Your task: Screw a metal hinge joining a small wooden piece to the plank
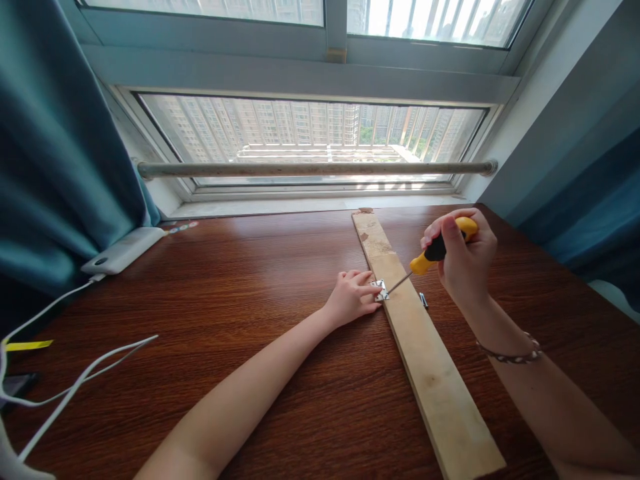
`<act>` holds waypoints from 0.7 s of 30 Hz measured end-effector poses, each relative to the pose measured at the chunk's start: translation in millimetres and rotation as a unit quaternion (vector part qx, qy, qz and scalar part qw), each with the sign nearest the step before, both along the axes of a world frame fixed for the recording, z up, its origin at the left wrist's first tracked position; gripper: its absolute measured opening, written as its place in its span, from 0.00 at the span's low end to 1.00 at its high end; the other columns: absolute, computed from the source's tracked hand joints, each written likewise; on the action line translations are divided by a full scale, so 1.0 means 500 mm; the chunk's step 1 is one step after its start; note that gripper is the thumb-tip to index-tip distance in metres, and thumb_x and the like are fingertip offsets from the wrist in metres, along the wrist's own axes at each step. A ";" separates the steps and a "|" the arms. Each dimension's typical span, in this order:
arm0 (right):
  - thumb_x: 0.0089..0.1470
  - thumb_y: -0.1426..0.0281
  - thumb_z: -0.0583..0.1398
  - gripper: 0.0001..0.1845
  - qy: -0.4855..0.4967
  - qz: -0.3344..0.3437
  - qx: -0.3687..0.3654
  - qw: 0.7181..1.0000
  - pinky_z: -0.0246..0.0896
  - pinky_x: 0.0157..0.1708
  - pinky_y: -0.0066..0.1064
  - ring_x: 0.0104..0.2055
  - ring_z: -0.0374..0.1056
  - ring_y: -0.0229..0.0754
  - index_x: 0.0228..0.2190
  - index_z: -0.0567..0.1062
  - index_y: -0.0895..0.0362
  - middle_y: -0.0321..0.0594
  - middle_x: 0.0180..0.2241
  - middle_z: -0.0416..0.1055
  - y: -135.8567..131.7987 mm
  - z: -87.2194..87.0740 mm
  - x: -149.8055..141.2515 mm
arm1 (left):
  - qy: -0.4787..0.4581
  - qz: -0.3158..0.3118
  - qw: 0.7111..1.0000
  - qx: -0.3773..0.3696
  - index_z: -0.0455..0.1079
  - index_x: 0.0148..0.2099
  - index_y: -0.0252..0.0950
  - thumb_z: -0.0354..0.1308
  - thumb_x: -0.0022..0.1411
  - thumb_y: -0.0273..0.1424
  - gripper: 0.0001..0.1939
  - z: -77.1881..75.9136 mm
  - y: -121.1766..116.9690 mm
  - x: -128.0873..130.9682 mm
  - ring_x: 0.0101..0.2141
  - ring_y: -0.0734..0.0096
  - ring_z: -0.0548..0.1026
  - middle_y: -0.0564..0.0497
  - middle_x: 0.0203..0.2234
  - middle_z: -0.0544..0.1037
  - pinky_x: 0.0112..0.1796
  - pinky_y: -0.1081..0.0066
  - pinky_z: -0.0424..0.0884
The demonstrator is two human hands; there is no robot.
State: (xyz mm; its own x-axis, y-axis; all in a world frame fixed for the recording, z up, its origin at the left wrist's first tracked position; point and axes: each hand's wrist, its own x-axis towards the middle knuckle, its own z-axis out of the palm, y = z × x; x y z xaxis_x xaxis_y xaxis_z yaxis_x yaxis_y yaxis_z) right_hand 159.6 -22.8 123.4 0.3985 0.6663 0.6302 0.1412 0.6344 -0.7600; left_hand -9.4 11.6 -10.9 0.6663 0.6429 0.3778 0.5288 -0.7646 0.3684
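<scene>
A long pale wooden board (433,360) lies lengthwise on the dark brown table. At its left edge sits a small silver metal hinge (381,291), partly covered by fingers. My left hand (356,297) holds that hinge against the board, its fingertips pressed on the metal. My right hand (467,257) is wrapped round the yellow-and-black handle of a screwdriver (424,263). The screwdriver slants down to the left, with its tip at the hinge. Just off the board's right edge lies a small dark and silver metal piece (423,301), too small to name surely.
A white power strip or similar box (125,251) with a white cable rests at the table's left, beside the blue curtain (65,133). More white cables (85,380) and a yellow strip (29,345) lie nearer. A metal rail (310,169) crosses the window behind the table (240,267).
</scene>
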 end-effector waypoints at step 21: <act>0.50 0.61 0.59 0.12 -0.097 0.095 -0.046 0.990 0.62 0.25 0.26 0.24 0.62 0.33 0.30 0.63 0.55 0.32 0.24 0.63 -0.008 0.011 -0.018 | 0.002 0.009 1.000 0.007 0.72 0.42 0.50 0.59 0.51 0.41 0.14 0.005 -0.004 0.001 0.45 0.60 0.63 0.51 0.49 0.68 0.43 0.61 0.54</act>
